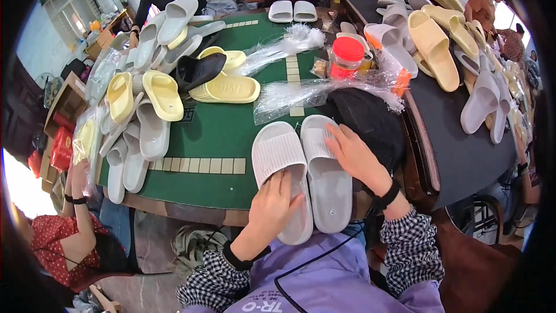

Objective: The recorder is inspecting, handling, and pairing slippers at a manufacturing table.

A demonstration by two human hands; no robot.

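Note:
Two light grey slippers with ribbed straps lie side by side in front of me, toes pointing away. My left hand (271, 211) has its fingers tucked into the opening of the left grey slipper (278, 145), partly hidden under the strap, with the thumb at the inner edge of the footbed. On the strap of the right grey slipper (330, 191) rests my right hand (356, 153), its fingers stretched out and lying flat. Both heels reach past the near edge of the green table (214, 185). A black cloth bag (370, 124) is just beyond my right hand.
Clear plastic bags (295, 98) and a red-lidded jar (346, 58) stand ahead. Grey and yellow slippers (164, 95) pile up at left, with a black slipper (200, 71) among them. More slippers (434, 49) cover the dark table at right. Other people sit around the table.

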